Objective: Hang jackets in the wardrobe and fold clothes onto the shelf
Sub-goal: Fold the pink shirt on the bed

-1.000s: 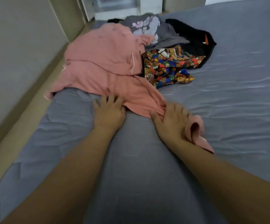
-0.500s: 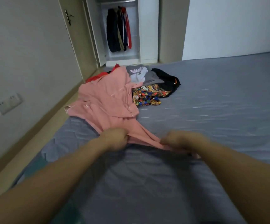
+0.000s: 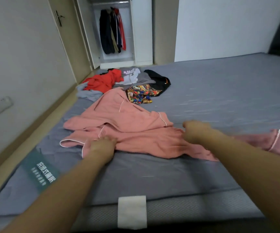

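Note:
A pink garment with white piping lies spread across the grey bed, one sleeve trailing off to the right. My left hand grips its near left edge. My right hand is curled into the cloth near its middle; motion blur hides the fingers. Behind it lie a red garment, a grey top with white print, a black garment, a colourful patterned piece and a pale grey cloth. Dark and red jackets hang in the open wardrobe.
The bed's left edge runs along a beige floor strip beside the wall, which carries a socket. A door stands left of the wardrobe. A white tag and a teal label mark the mattress's near end.
Both hands closed on the pink garment and dragged it toward me off the pile, spreading it out. The red garment and pale grey cloth beneath came into sight. My view rose and drew back.

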